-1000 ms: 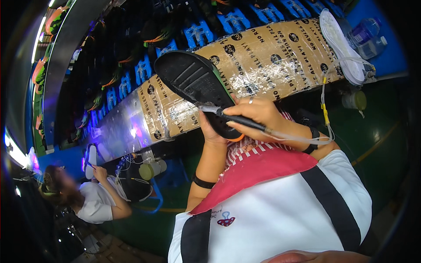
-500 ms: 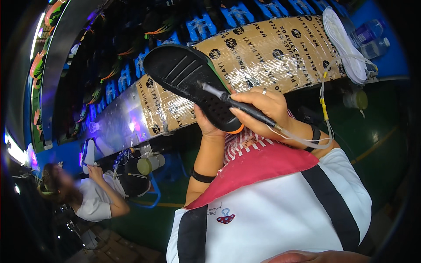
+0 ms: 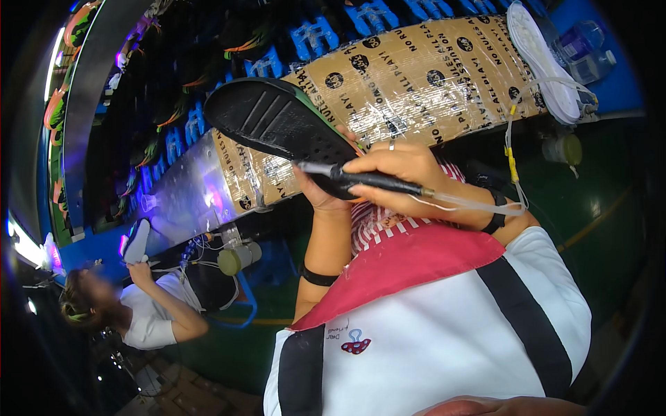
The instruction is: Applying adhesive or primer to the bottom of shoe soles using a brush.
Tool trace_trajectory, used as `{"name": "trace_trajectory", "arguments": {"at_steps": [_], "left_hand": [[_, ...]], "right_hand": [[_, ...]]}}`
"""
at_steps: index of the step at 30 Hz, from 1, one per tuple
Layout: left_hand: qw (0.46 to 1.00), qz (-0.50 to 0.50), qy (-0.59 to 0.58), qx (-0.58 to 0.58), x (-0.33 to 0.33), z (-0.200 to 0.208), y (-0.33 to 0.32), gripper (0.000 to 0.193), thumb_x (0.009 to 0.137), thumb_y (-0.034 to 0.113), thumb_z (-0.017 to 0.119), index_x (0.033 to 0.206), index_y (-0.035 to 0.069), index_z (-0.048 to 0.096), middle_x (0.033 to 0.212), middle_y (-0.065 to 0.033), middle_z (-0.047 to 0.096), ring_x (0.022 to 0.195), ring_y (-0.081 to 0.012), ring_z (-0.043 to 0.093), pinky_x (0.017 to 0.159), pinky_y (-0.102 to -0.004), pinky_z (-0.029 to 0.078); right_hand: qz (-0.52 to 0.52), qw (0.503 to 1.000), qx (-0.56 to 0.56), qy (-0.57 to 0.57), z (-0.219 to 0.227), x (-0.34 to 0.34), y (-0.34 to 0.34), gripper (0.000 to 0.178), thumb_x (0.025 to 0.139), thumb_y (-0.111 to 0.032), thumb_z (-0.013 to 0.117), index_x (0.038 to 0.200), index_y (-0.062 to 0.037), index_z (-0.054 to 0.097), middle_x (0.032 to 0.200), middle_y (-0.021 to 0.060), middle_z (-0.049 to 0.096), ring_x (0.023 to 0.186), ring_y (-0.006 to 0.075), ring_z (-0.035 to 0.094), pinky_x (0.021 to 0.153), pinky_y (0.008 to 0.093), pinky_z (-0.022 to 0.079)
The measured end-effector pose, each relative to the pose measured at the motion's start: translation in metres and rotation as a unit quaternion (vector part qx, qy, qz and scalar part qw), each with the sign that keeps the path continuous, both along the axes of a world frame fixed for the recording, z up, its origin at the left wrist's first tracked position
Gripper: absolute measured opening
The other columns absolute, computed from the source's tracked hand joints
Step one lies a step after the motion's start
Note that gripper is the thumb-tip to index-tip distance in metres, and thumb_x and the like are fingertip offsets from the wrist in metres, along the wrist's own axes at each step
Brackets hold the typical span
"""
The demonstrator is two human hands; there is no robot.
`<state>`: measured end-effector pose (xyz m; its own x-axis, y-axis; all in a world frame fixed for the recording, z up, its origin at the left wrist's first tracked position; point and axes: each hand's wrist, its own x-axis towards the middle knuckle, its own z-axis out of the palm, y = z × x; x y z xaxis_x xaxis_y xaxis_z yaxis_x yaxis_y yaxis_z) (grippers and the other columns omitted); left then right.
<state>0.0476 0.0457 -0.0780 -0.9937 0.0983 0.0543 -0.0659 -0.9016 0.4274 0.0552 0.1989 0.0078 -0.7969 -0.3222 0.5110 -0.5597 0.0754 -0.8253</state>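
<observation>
My left hand [image 3: 322, 193] grips a black shoe sole [image 3: 267, 119] from beneath at its heel end, thumb at the near edge. The sole's grooved front part points up and left, several small holes show toward the heel, and green and orange edging runs along its side. My right hand [image 3: 406, 166] is closed round the black handle of a brush [image 3: 378, 182] fed by a clear tube. The brush's pale tip [image 3: 311, 168] lies at the sole's near edge, close to my left thumb.
Beyond my hands stretches a bench covered with printed cardboard [image 3: 388, 83]. A white sole [image 3: 544, 66] and a clear bottle [image 3: 590, 52] are at its right end. Shoes on blue holders [image 3: 312, 38] line the far side. A co-worker [image 3: 149, 305] holds another sole at left.
The brush tip has moved from the middle of the sole to its near edge by my left thumb. The sole has shifted left and tilted.
</observation>
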Motion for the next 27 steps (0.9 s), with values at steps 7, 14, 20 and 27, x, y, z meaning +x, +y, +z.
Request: {"name": "trace_trajectory", "arguments": {"at_steps": [7,14,20,27], "left_hand": [[0.999,-0.032,0.023,0.033,-0.011,-0.002,-0.018,0.073,0.077,0.055,0.057,0.126,0.004,0.039,0.119,-0.0168,0.046,0.108,-0.0311,0.046,0.090,-0.0418,0.044],[0.998,-0.044,0.048,0.021,-0.014,0.005,-0.034,0.070,0.078,0.055,0.057,0.127,0.007,0.041,0.117,-0.0181,0.048,0.108,-0.0333,0.046,0.085,-0.0460,0.047],[0.991,-0.119,0.065,-0.003,-0.015,0.014,-0.049,0.075,0.076,0.059,0.057,0.126,0.004,0.042,0.118,-0.0222,0.047,0.109,-0.0351,0.046,0.084,-0.0456,0.048],[0.981,-0.122,-0.044,-0.144,-0.018,0.001,-0.082,0.085,0.072,0.057,0.061,0.128,-0.003,0.037,0.117,-0.0259,0.047,0.102,-0.0372,0.053,0.085,-0.0476,0.048]], "right_hand": [[0.122,0.992,0.022,0.014,-0.012,0.005,-0.003,0.021,0.068,-0.010,0.069,0.088,-0.0053,0.063,0.074,0.0106,0.062,0.065,0.0263,0.061,0.057,0.0319,0.047],[0.115,0.990,0.029,-0.078,-0.007,0.005,0.004,0.021,0.069,-0.008,0.071,0.090,-0.0048,0.065,0.070,0.0108,0.061,0.059,0.0234,0.058,0.055,0.0291,0.045],[0.224,0.934,-0.020,-0.279,-0.001,0.006,0.011,0.021,0.071,-0.007,0.070,0.092,-0.0070,0.067,0.072,0.0094,0.060,0.062,0.0197,0.057,0.055,0.0265,0.043],[0.258,0.961,0.023,-0.100,-0.009,-0.001,0.016,0.022,0.071,-0.008,0.071,0.093,-0.0078,0.067,0.065,0.0081,0.056,0.058,0.0211,0.054,0.052,0.0292,0.042]]}}
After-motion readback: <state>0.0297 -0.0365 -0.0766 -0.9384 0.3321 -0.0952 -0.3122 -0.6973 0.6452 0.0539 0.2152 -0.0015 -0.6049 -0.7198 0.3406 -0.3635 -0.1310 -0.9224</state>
